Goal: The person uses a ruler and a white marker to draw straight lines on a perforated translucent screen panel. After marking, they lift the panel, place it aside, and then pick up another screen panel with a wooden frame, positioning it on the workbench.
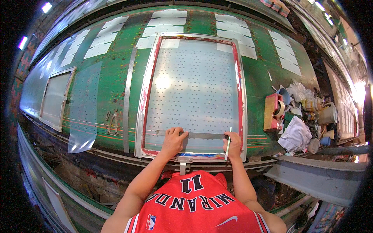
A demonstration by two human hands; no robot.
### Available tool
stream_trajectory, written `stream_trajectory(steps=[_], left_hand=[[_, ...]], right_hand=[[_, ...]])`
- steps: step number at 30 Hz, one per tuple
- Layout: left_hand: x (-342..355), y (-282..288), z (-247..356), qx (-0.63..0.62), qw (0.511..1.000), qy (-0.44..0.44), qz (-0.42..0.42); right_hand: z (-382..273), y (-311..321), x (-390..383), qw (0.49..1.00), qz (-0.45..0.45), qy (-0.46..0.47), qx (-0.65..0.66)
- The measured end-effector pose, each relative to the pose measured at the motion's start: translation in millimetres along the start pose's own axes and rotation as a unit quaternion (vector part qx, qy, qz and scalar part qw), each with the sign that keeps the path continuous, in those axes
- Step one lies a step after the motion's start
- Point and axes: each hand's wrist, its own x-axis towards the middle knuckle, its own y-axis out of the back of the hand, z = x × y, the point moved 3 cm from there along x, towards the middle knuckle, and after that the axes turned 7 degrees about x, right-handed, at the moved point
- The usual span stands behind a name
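A silk-screen frame (241, 105) with silver metal bars and red-stained inner edges lies in front of me. Its pale mesh (194, 93) shows rows of small dark dots. Across the mesh, near the closest bar, rests a grey metal ruler (204, 136). My left hand (173, 142) presses the ruler's left part, thumb and fingers closed on its edge. At the ruler's right end is my right hand (234, 146), with a slim pale pen (228, 144) held upright between its fingers. The pen's tip is too small to make out.
Under the frame is a long green table (112, 81) with rows of white sheets (167, 21). Left lie a long metal bar (129, 97), wrenches (112, 122), a dotted clear film (83, 112) and a smaller frame (56, 99). Right are a red tape dispenser (273, 112), white cloth (295, 134) and cups.
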Motion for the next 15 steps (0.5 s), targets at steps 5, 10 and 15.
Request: stream_trajectory(steps=[5, 10, 15], left_hand=[[-0.1, 0.5, 1.0, 0.005, 1.0, 0.002, 0.003], [-0.6, -0.8, 0.2, 0.0, 1.0, -0.001, 0.009], [-0.5, -1.0, 0.3, 0.005, 1.0, 0.0, 0.002]], right_hand=[[-0.6, -0.7, 0.0, 1.0, -0.001, 0.001, 0.002], [-1.2, -0.4, 0.0, 1.0, -0.002, 0.008, -0.004], [-0.4, -0.1, 0.0, 1.0, -0.009, 0.0, -0.007]])
